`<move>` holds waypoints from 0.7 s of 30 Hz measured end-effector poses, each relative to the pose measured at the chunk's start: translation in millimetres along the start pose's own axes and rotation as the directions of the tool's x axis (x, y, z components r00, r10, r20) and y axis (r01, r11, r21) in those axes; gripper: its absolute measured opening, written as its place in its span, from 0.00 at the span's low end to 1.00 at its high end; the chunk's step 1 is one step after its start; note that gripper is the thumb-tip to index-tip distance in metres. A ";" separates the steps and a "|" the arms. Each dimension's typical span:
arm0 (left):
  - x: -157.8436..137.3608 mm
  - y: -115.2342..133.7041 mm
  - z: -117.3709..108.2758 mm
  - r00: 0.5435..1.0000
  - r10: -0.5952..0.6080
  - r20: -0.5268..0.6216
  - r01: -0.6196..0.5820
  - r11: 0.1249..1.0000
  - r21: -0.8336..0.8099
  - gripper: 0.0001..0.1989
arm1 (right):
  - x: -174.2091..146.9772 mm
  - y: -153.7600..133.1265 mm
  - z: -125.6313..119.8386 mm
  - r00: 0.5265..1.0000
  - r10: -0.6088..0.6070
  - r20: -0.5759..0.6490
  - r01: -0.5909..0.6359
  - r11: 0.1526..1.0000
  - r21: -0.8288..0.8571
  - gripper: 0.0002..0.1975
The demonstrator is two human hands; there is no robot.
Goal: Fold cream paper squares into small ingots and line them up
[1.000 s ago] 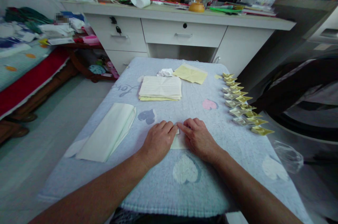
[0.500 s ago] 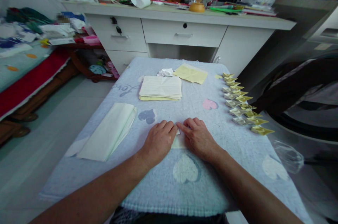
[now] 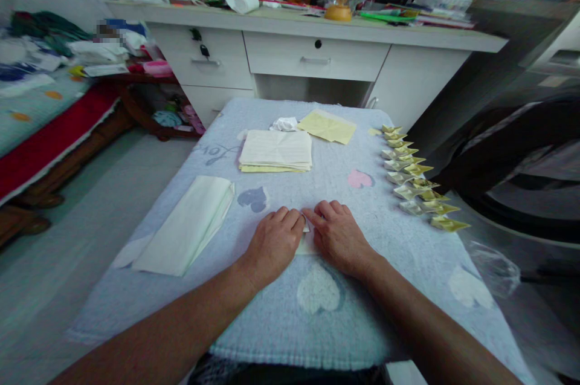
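Observation:
A small pale sheet of paper [image 3: 308, 246] lies on the cloth between my hands, its upper edge folded over and mostly hidden by my fingers. My left hand [image 3: 277, 239] is closed, its curled fingers pinching the paper's fold from the left. From the right, my right hand [image 3: 339, 234] presses on the same fold with its index finger stretched toward my left fingertips; its other fingers are curled. Beyond my hands rests a stack of white and yellow paper [image 3: 275, 149]. Folded paper boats [image 3: 410, 191], several of them yellow and whitish, stand in rows along the right edge.
A long folded pale sheet [image 3: 188, 228] lies at the left. Behind the stack are a crumpled white paper [image 3: 284, 124] and a yellow sheet [image 3: 328, 126]. The blue cloth [image 3: 254, 324] covers the table. A cluttered white desk [image 3: 312, 58] stands beyond it.
Both hands stay at the folded paper. My right hand has shifted very slightly up and left; the other things lie as before.

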State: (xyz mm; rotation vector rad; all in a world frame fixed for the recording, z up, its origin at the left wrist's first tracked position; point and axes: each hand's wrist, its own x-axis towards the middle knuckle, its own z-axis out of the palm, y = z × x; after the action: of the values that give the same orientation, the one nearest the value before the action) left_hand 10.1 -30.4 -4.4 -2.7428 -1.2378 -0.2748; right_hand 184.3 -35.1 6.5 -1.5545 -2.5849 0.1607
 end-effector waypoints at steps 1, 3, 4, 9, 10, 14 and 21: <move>0.2 0.3 -0.3 1.000 -0.001 0.006 0.001 1.000 0.001 0.05 | 0.2 -0.4 -0.3 1.000 0.001 0.000 -0.001 1.000 -0.004 0.19; 0.7 0.5 -0.4 1.000 -0.004 0.010 0.004 1.000 0.004 0.06 | 0.4 -0.4 -0.8 1.000 -0.001 0.002 0.001 1.000 -0.002 0.21; 0.8 0.5 -0.4 1.000 -0.003 0.010 0.003 1.000 0.005 0.06 | 0.2 0.1 -0.8 1.000 -0.003 0.002 0.003 1.000 0.005 0.21; -0.7 -0.9 0.6 1.000 0.010 0.011 -0.010 1.000 0.025 0.08 | -3.9 6.5 1.2 1.000 -0.014 -0.020 0.017 0.992 0.121 0.26; -1.4 -1.4 0.9 1.000 0.014 0.012 -0.015 0.999 0.028 0.08 | -5.2 7.8 1.4 1.000 -0.016 -0.025 0.020 0.988 0.152 0.26; -4.1 -3.3 2.8 0.999 0.024 0.025 -0.025 0.999 0.029 0.11 | -9.4 10.8 -0.4 0.999 -0.028 -0.037 0.036 0.972 0.234 0.22; -5.5 -3.7 4.7 0.999 0.039 0.010 -0.039 0.998 0.042 0.11 | -10.4 12.9 -2.3 0.997 -0.064 -0.044 0.073 0.963 0.259 0.19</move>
State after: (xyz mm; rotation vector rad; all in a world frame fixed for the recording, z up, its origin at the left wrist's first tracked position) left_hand 4.3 -31.1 -10.0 -2.7324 -1.1768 -0.2292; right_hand 200.7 -38.2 6.3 -1.3613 -2.4664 0.4424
